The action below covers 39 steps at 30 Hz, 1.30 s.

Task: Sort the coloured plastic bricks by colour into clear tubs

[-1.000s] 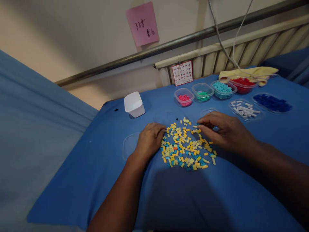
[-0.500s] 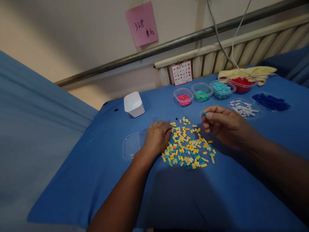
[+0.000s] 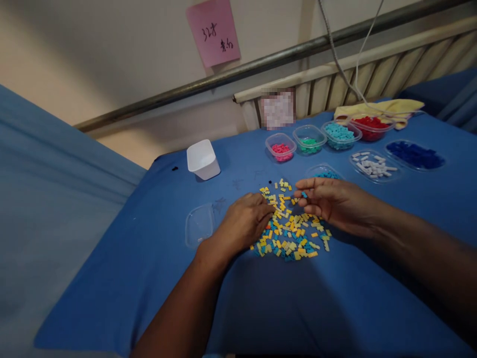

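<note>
A pile of small yellow, blue and orange bricks [image 3: 290, 233] lies on the blue cloth-covered table [image 3: 261, 298]. My left hand [image 3: 244, 223] rests on the pile's left side, fingers curled down onto the bricks. My right hand [image 3: 331, 201] hovers at the pile's upper right, fingers pinched, with a small blue brick [image 3: 304, 194] at the fingertips. A clear dish with light blue bricks [image 3: 323, 174] sits just behind my right hand.
An empty clear tray [image 3: 199, 224] lies left of my left hand; a white cup [image 3: 203, 159] stands behind it. Dishes of pink [image 3: 280, 147], green [image 3: 309, 139], turquoise [image 3: 340, 134], red [image 3: 370, 125], white [image 3: 372, 166] and dark blue [image 3: 414, 155] bricks line the back right.
My right hand lifted from the pile with a small blue brick, then came back down over the pile's upper edge. My left hand slid further right onto the pile.
</note>
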Available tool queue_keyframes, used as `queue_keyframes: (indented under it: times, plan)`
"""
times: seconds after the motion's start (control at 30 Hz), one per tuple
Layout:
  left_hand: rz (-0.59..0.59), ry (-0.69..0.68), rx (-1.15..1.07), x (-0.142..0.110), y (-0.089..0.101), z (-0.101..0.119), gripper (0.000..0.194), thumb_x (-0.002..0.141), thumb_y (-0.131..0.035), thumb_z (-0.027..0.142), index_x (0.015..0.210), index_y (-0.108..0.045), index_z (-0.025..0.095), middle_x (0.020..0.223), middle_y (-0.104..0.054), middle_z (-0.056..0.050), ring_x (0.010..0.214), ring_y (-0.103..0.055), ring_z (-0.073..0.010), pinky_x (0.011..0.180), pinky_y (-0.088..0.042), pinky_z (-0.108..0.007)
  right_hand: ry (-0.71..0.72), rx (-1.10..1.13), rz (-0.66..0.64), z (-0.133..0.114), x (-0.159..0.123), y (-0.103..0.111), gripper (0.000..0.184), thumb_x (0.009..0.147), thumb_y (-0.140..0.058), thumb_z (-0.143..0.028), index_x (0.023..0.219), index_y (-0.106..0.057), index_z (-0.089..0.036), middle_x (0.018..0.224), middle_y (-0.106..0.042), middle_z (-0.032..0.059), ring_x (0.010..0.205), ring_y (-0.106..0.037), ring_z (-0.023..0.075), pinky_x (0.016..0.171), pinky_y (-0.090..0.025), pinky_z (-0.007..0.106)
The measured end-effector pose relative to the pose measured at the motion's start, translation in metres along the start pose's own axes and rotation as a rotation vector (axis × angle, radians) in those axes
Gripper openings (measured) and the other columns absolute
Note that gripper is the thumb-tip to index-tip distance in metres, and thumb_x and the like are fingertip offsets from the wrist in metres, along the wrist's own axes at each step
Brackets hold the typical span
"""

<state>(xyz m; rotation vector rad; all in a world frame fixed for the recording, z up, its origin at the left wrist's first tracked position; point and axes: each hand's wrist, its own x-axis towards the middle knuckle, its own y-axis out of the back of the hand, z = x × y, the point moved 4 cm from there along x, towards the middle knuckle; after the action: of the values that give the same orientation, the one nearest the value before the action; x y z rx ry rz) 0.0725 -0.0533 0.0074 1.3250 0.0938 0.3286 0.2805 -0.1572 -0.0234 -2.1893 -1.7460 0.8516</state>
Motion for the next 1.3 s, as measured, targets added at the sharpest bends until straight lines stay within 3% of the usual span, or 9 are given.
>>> queue_keyframes:
  times: [0.1,0.23,0.4,0.63,0.77,0.87,1.1,1.3]
  plan:
    - [0.0,0.023,0.022,0.001,0.002,-0.001,0.026,0.114,-0.053,0.026,0.105,-0.077,0.02,0.1,-0.074,-0.009,0.095,-0.068,-0.0238,0.086,-0.056,-0.039,0.029,-0.093,-0.043,0.004,0.0,-0.002,0.029,0.085,-0.08,-0.017,0.113,-0.082,-0.023,0.122,-0.084,0.0116,0.104,-0.082,0.0248,0.106,-0.069,0.045]
    - [-0.052,-0.014,0.019,-0.001,0.006,0.0,0.021,0.111,-0.055,0.021,0.114,-0.076,0.022,0.105,-0.075,-0.008,0.098,-0.069,-0.024,0.089,-0.056,-0.039,0.011,-0.134,-0.093,0.007,-0.003,-0.006,0.034,0.082,-0.083,-0.015,0.115,-0.082,-0.023,0.127,-0.084,0.012,0.118,-0.081,0.0267,0.116,-0.064,0.047]
    - [-0.09,-0.028,0.047,-0.006,0.011,0.002,0.019,0.108,-0.058,0.019,0.113,-0.075,0.022,0.107,-0.076,-0.008,0.1,-0.07,-0.0246,0.089,-0.054,-0.039,-0.091,-0.153,-0.09,0.012,-0.005,-0.008,0.031,0.085,-0.087,-0.016,0.116,-0.082,-0.019,0.117,-0.086,0.013,0.112,-0.083,0.0218,0.106,-0.067,0.033]
    - [-0.118,0.013,0.089,-0.007,0.011,0.001,0.019,0.111,-0.055,0.024,0.105,-0.073,0.021,0.102,-0.074,-0.008,0.094,-0.068,-0.025,0.086,-0.053,-0.041,-0.089,-0.257,-0.152,0.013,-0.008,-0.009,0.027,0.095,-0.086,-0.03,0.12,-0.078,-0.02,0.12,-0.084,0.0133,0.108,-0.084,0.0233,0.077,-0.071,0.026]
    - [0.03,0.055,-0.095,-0.004,0.016,0.006,0.017,0.114,-0.053,0.027,0.11,-0.069,0.021,0.104,-0.075,-0.007,0.096,-0.07,-0.0228,0.088,-0.057,-0.04,-0.101,-0.351,-0.204,0.016,-0.012,-0.017,0.024,0.099,-0.083,-0.041,0.109,-0.077,-0.021,0.107,-0.086,0.0108,0.096,-0.085,0.023,0.068,-0.069,0.026]
    - [0.17,0.017,-0.253,-0.003,0.017,0.019,0.015,0.115,-0.054,0.027,0.118,-0.068,0.023,0.112,-0.077,-0.006,0.104,-0.073,-0.0201,0.092,-0.06,-0.037,-0.111,-0.331,-0.243,0.021,-0.015,-0.025,0.026,0.1,-0.082,-0.046,0.102,-0.077,-0.021,0.101,-0.085,0.009,0.092,-0.084,0.0207,0.072,-0.07,0.028]
    - [0.356,-0.169,-0.049,-0.003,0.007,0.037,0.016,0.112,-0.063,0.023,0.125,-0.072,0.024,0.12,-0.084,-0.008,0.109,-0.08,-0.0222,0.097,-0.063,-0.042,-0.157,0.013,-0.249,0.025,-0.017,-0.035,0.014,0.097,-0.077,-0.023,0.11,-0.08,-0.021,0.116,-0.085,0.0095,0.106,-0.083,0.0193,0.106,-0.067,0.036]
    - [0.39,-0.216,-0.021,-0.002,0.003,0.04,0.031,0.112,-0.061,0.018,0.141,-0.069,0.024,0.13,-0.084,-0.008,0.124,-0.08,-0.0238,0.106,-0.065,-0.044,-0.111,0.084,-0.248,0.019,-0.015,-0.042,0.019,0.09,-0.073,-0.015,0.107,-0.08,-0.022,0.121,-0.084,0.0079,0.117,-0.08,0.0216,0.114,-0.064,0.041]
